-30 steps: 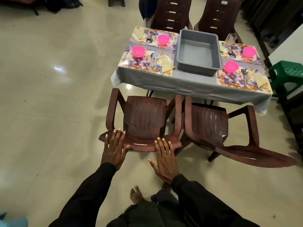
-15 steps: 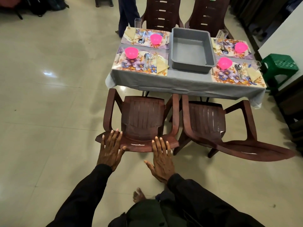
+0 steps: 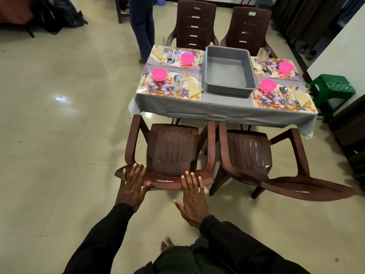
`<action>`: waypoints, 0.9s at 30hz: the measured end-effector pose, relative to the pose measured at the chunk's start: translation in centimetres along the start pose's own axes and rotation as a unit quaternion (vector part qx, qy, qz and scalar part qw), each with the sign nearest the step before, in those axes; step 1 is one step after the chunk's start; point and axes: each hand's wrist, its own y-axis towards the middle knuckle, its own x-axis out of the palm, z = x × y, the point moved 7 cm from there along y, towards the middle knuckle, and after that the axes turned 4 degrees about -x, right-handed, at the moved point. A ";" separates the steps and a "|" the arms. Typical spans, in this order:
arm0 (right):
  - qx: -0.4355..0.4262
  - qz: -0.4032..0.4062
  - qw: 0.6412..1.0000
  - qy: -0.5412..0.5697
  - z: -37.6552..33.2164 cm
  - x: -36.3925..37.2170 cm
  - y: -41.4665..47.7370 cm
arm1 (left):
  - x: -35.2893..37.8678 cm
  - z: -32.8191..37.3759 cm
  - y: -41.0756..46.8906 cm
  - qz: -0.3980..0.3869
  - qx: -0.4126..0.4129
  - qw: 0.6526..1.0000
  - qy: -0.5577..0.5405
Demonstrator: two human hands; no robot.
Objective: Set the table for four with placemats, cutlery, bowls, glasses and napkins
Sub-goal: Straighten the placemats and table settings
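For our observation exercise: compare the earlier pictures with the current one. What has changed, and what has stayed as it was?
The bystander's legs shifted left, away from the far chairs. Nothing was taken hold of or let go. The left hand and right hand stay flat on the near chair's top rail; the table, placemats and grey tub are unmoved.
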 end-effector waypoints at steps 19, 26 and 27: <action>-0.033 0.028 0.999 0.014 0.9 -1.6 -0.9 | -0.8 2.3 -0.9 0.020 -0.001 0.998 -0.058; 0.013 0.047 0.998 0.033 4.5 -3.5 -3.5 | -2.0 9.0 -1.7 0.034 0.053 0.995 -0.077; 0.017 0.049 0.998 0.035 5.0 -3.6 -4.0 | -2.0 9.9 -1.7 0.033 0.057 0.995 -0.078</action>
